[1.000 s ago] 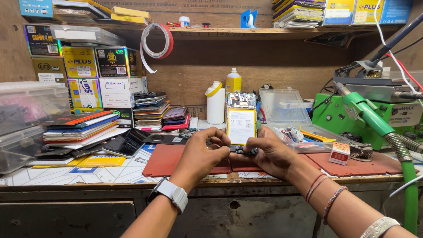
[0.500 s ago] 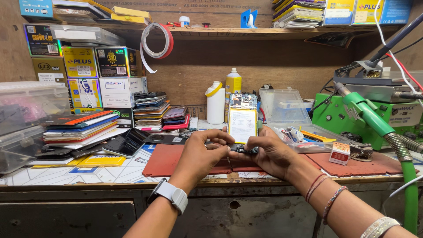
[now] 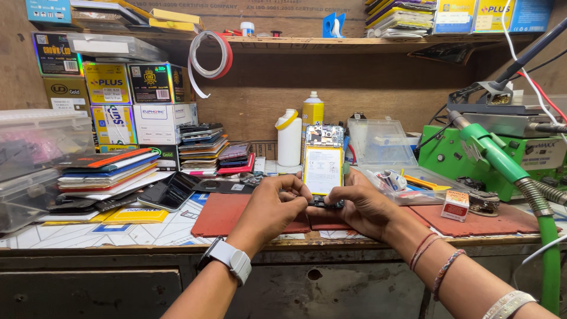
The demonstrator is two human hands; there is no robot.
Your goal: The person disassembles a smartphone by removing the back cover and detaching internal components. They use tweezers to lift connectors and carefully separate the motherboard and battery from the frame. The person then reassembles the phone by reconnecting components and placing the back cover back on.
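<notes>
An opened phone (image 3: pixel 323 168) with a yellow-edged battery and bare circuit board at its top stands upright on the red mat (image 3: pixel 224 214). My left hand (image 3: pixel 273 204) pinches its lower left edge, with a white watch on that wrist. My right hand (image 3: pixel 361 205) grips the lower right edge, thumb and fingers pressed on the phone's bottom end. Both hands meet at the phone's base, which they partly hide.
A white bottle (image 3: pixel 289 137) and yellow can (image 3: pixel 312 110) stand behind the phone. Stacked phones and boxes (image 3: pixel 109 171) fill the left. A clear plastic tray (image 3: pixel 384 155), a green machine (image 3: pixel 514 153) with a green hose (image 3: pixel 546 224) sit right. A small red-white box (image 3: pixel 455 205) lies on the mat.
The phone stays upright between both hands, and the fingers have shifted slightly along its bottom edge.
</notes>
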